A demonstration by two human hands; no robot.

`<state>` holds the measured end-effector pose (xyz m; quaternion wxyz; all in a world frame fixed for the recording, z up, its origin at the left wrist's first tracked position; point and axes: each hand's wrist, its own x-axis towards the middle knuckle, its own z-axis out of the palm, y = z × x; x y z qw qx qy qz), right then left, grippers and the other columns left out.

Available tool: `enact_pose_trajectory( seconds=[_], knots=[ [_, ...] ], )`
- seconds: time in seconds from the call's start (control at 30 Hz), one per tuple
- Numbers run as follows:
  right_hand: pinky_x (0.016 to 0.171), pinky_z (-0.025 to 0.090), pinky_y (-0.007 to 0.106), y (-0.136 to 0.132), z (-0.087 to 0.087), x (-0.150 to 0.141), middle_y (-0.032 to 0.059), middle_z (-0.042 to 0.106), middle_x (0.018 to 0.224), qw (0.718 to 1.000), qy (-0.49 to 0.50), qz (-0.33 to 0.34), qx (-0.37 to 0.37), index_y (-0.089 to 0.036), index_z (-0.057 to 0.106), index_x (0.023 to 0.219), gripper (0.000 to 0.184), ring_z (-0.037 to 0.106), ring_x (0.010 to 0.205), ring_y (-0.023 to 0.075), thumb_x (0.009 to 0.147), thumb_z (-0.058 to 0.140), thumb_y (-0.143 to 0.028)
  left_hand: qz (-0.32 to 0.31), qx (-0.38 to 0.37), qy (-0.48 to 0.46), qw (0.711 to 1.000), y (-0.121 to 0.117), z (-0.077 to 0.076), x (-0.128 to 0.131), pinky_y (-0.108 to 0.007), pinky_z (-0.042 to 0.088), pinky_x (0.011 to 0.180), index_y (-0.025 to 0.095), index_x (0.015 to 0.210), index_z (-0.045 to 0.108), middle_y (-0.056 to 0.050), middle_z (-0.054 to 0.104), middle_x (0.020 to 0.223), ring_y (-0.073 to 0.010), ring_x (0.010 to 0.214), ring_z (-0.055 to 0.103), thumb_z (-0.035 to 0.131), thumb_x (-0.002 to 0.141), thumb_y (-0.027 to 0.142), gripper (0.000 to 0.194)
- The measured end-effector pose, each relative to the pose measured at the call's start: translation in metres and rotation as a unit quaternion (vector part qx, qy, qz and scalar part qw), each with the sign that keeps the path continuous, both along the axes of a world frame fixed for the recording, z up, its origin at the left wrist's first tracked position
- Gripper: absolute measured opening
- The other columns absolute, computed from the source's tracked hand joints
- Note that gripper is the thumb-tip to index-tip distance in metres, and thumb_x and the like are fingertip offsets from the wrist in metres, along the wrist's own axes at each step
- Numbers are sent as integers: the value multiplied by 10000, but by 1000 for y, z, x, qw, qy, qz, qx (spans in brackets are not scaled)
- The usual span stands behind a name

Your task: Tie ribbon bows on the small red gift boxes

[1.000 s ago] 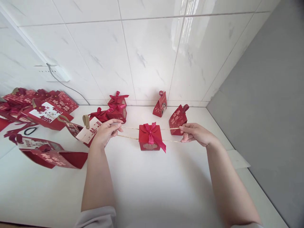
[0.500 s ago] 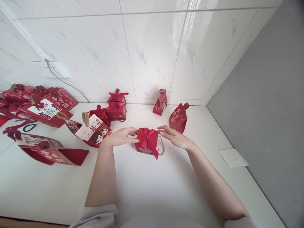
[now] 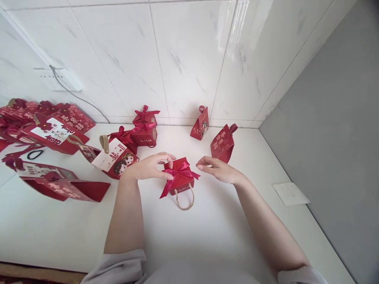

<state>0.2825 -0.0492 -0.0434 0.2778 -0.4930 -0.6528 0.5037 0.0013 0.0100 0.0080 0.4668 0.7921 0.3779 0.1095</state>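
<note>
In the head view, a small red gift box [image 3: 179,180] stands on the white table in front of me. A pink-red satin ribbon [image 3: 182,173] is tied in a bow on its lid, and a twisted gold cord handle [image 3: 185,208] hangs toward me. My left hand [image 3: 152,166] is at the box's left corner, thumb on the ribbon and curled fingers on the lid's edge. To the right, my right hand [image 3: 219,170] is open with its fingers bent, just short of the ribbon's right end and touching nothing.
Several red boxes [image 3: 62,136] crowd the left. Nearer are an open one [image 3: 68,191] and a box with cartoon faces [image 3: 117,159]. Ribboned boxes [image 3: 145,132] stand by the wall. Two handled boxes [image 3: 222,144] are behind my right hand. A white plate [image 3: 290,193] lies right.
The gift box has turned, so its cord handle now faces me instead of right. My left fingers have closed in on its corner; my right hand is slightly lower, its fingers more bent.
</note>
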Motion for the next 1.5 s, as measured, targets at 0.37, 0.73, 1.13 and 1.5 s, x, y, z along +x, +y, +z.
enact_pose_trajectory(
  seconds=[0.37, 0.73, 1.13, 1.5],
  knots=[
    [593, 403, 263, 1, -5, 1, 14, 628, 739, 993, 31, 82, -76, -189, 664, 802, 294, 537, 653, 142, 787, 651, -482, 50, -74, 4, 996, 11, -12, -19, -331, 441, 966, 233, 708, 739, -60, 589, 1297, -307, 1208, 519, 761, 673, 381, 154],
    [685, 447, 292, -8, 20, 34, 33, 696, 832, 973, -74, 208, -70, -203, 705, 839, 206, 618, 777, 204, 778, 674, -397, -75, -41, 21, 996, 4, -17, 19, -245, 434, 711, 186, 702, 637, -44, 662, 933, -186, 815, 578, 643, 790, 387, 219],
    [1004, 376, 463, -23, 0, -53, 85, 522, 1282, 953, -111, -25, 281, -233, 599, 855, 35, 452, 1232, 279, 822, 605, -244, -73, -50, 12, 996, 6, -22, 24, -242, 379, 637, 167, 678, 595, -23, 573, 780, -147, 693, 476, 576, 827, 396, 274],
    [989, 401, 431, -24, -8, -63, 77, 534, 1229, 938, -143, -37, 312, -219, 523, 820, 118, 446, 1240, 248, 752, 553, -127, -72, -57, 45, 995, 8, -21, 25, -248, 397, 728, 156, 745, 621, -21, 617, 923, -146, 808, 526, 544, 845, 393, 268]
  ],
)
